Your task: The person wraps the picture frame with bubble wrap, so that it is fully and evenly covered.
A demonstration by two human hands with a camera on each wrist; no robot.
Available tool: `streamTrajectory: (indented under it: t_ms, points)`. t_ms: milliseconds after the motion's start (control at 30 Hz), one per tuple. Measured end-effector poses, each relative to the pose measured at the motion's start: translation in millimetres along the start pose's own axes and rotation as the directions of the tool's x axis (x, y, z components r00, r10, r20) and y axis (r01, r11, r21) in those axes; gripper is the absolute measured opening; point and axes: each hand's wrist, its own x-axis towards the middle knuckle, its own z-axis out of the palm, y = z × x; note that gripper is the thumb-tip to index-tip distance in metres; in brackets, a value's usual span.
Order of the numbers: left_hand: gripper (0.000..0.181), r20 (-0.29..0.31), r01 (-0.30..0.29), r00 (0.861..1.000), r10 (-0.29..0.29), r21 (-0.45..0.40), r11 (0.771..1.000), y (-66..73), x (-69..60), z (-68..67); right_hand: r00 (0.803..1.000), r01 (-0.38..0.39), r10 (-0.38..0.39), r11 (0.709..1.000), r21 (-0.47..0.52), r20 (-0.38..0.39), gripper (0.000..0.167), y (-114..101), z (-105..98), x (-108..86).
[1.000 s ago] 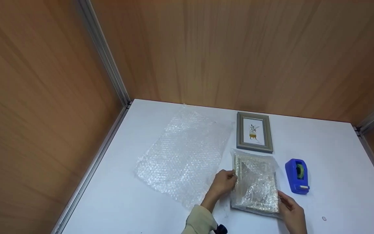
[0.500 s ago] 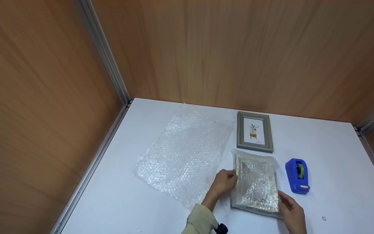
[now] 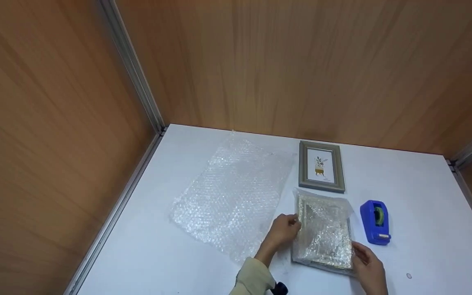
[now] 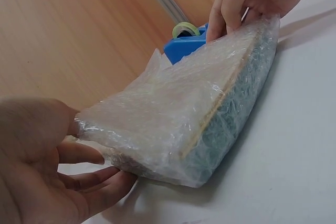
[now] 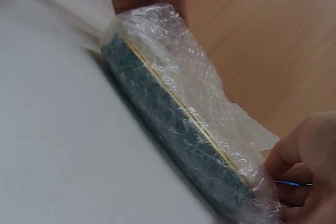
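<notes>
The bubble-wrapped frame (image 3: 324, 231) is at the white table (image 3: 420, 196), gripped at its left edge by the left hand (image 3: 283, 230) and near its near right corner by the right hand (image 3: 369, 266). Its wrapping appears well advanced; whether it is taped cannot be determined. Beyond it, the framed picture (image 3: 321, 166) remains unwrapped, with a loose bubble-wrap sheet (image 3: 236, 192) to the left and the tape dispenser (image 3: 375, 222) to the right.
</notes>
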Motion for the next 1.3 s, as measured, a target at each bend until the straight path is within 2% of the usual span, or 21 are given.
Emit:
streamTrajectory:
  t_ms: [100,200,333,467,667,800,933,1100,1300]
  points:
    - [0.039,0.015,0.013,1.000,-0.012,-0.012,1.000,0.7,0.7,-0.6,1.000,-0.012,0.012,1.000,-0.007,-0.004,0.047,0,-1,0.4]
    - [0.039,0.019,0.020,1.000,-0.019,-0.008,1.000,2.5,1.5,-2.5,0.998,-0.059,0.059,0.998,0.027,-0.007,0.047,-4,-4,1.9]
    - [0.040,-0.013,0.017,1.000,-0.017,0.036,0.999,5.2,5.5,-7.5,0.995,-0.077,0.083,0.992,0.098,-0.054,0.047,-13,-10,3.0]
    - [0.037,-0.053,-0.008,0.999,0.012,0.066,0.998,8.2,13.9,-15.0,0.992,0.008,0.009,0.991,0.136,-0.129,0.044,-26,-18,3.1]
    - [0.034,-0.086,-0.059,0.994,0.067,0.083,0.995,22.4,26.7,-28.9,0.976,0.131,-0.103,0.982,0.139,-0.193,0.041,-49,-23,12.2]
    - [0.034,-0.092,-0.079,0.992,0.085,0.069,0.994,32.0,36.8,-35.6,0.969,0.190,-0.163,0.972,0.141,-0.187,0.042,-61,-26,21.2]
    - [0.036,-0.082,-0.078,0.993,0.083,0.056,0.995,38.4,48.3,-37.6,0.971,0.198,-0.174,0.969,0.148,-0.162,0.044,-72,-28,32.8]
    - [0.040,-0.063,-0.068,0.995,0.073,0.074,0.995,43.6,62.0,-35.1,0.976,0.202,-0.184,0.966,0.162,-0.120,0.044,-86,-28,51.7]
    - [0.045,-0.019,-0.050,0.998,0.051,0.071,0.996,45.8,73.4,-27.9,0.978,0.192,-0.172,0.963,0.189,-0.119,0.043,-99,-26,75.2]
